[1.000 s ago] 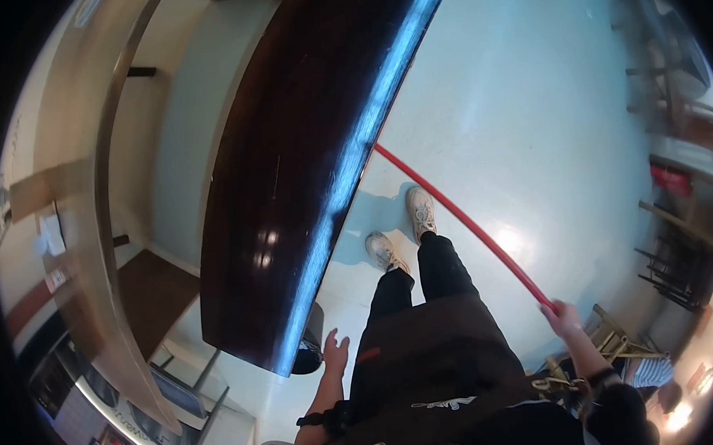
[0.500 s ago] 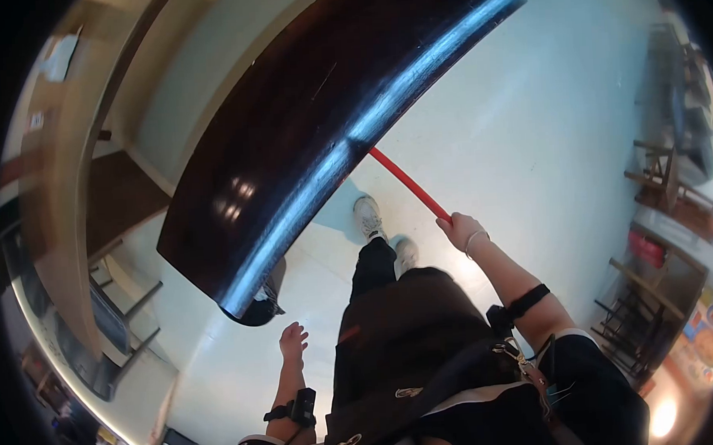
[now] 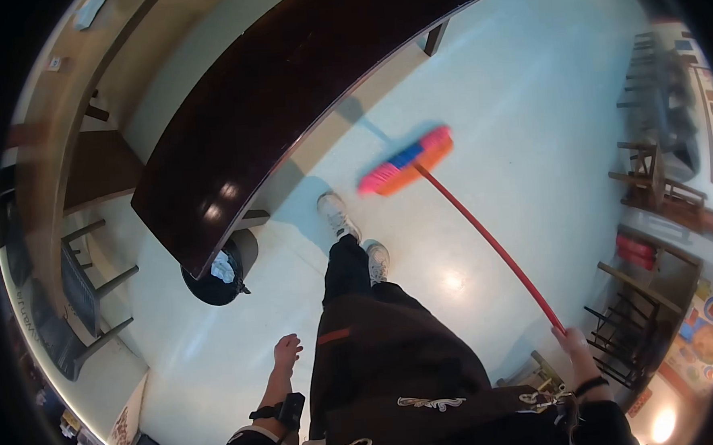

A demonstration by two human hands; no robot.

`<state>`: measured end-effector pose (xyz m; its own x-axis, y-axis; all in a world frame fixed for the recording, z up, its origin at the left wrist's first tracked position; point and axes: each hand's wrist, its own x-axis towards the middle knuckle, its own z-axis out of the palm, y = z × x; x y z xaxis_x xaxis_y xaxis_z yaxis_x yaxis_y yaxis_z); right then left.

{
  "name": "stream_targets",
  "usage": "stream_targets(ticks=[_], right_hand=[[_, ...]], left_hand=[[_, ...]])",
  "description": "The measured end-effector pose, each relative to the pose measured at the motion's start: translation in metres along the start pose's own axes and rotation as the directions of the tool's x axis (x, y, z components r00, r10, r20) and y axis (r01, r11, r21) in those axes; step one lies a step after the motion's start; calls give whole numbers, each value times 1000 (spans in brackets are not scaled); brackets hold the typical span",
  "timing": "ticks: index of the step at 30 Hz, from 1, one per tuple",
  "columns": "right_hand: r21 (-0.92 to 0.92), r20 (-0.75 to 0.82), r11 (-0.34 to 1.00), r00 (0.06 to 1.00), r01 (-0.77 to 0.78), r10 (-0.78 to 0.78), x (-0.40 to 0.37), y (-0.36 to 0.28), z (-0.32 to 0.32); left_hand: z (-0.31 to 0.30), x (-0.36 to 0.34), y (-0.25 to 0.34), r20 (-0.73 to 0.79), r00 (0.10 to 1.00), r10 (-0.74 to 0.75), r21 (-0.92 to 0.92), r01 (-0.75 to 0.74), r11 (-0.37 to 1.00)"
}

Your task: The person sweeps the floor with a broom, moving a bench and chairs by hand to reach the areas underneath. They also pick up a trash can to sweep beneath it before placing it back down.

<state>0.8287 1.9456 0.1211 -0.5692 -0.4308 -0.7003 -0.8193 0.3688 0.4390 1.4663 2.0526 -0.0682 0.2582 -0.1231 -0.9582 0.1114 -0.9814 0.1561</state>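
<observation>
My right hand (image 3: 571,343) is wrapped round the upper end of a broom's (image 3: 495,243) red handle, low on the right. The pink, blue and orange broom head (image 3: 408,162), blurred by motion, is over the pale floor in front of the dark table. My left hand (image 3: 287,351) hangs on the left with fingers apart and slightly curled, holding nothing. A black trash bin (image 3: 249,248) with white paper inside stands under the table's near corner, ahead of that hand.
A long dark table (image 3: 301,80) spans the upper left, one leg (image 3: 436,39) showing. Chairs (image 3: 86,293) line the left by a counter. On the right are wooden stools (image 3: 644,167) and a red item (image 3: 636,248) by a shelf. My shoes (image 3: 338,217) are on the floor (image 3: 530,157).
My right hand has drawn back down and to the right, and the broom head has come out from beneath the table. More of the trash bin shows. My left hand stays free.
</observation>
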Motion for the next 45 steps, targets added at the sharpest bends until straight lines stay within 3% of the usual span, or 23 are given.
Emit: stream_targets(ticks=[4,7,10,11,13,14,16,17,18,19,20,23,24,26,28,30,32,34,36,38,40,42,45], right_hand=[[192,-58,980,997,-47,59,-61,64,12],[326,-18,941,995,-91,102,-73,38,34],[423,-36,905,996,-54,76,-41,-55,44],[492,-70,870,996,-18,60,-7,-83,61],[478,-183,867,981,144,-62,35,-179,30],[470,-176,866,980,168,-94,65,-267,-7],[544,-203,810,971,219,-126,101,-332,-25],[559,-243,780,955,282,-171,127,-351,-17],[612,-193,758,972,224,-131,134,-364,-10],[656,-163,734,982,178,-93,133,-379,-10],[729,5,684,1000,5,-13,117,-392,-15],[730,-32,683,999,22,3,107,-394,5],[784,15,620,999,19,-50,96,-393,8],[852,181,515,976,-92,-124,98,-397,8],[783,-29,605,979,148,-201,97,-421,-5],[727,-190,607,944,320,-269,97,-459,-28],[669,-221,681,955,298,-200,94,-504,-44],[700,-198,664,965,263,-173,100,-541,-45],[715,-243,631,954,300,-177,92,-555,-49],[717,-348,575,917,395,-196,71,-567,-33],[671,-296,635,924,382,-243,44,-546,-18],[620,-310,653,900,435,-305,9,-516,0],[559,-292,683,883,470,-368,-40,-478,30]], left_hand=[[-12,11,-19,2,999,39,-20,-39,999],[-20,37,3,17,1000,17,52,-18,998],[-30,58,21,34,999,12,-82,-10,997],[-31,67,28,32,998,46,-214,-38,976],[-38,81,34,88,992,93,-387,-52,920],[-43,105,20,105,992,63,-371,-20,929],[-58,129,-1,125,991,38,-591,43,806],[-65,143,-14,156,988,18,-610,82,788],[-72,153,-26,175,985,-3,-607,110,787],[-74,166,-36,161,983,-83,-725,175,666],[-71,180,-40,167,973,-159,-824,226,519],[-79,232,-69,175,980,-98,-943,195,269],[-79,243,-74,150,985,-86,-970,164,177],[-75,242,-53,57,989,-134,-990,74,123],[-80,252,-48,44,995,-92,-993,54,108],[-87,267,-51,49,995,-84,-995,55,80],[-88,266,-39,61,992,-115,-998,59,-20],[-93,267,-32,70,986,-155,-993,54,-103],[-95,267,-28,8,994,-105,-965,-20,-263],[-99,274,-36,-181,948,263,-974,-134,-185],[-97,266,-33,-218,899,380,-972,-166,-164],[-97,263,-51,-155,788,596,-988,-114,-107],[-93,228,-31,-67,874,481,-997,-38,-70]])
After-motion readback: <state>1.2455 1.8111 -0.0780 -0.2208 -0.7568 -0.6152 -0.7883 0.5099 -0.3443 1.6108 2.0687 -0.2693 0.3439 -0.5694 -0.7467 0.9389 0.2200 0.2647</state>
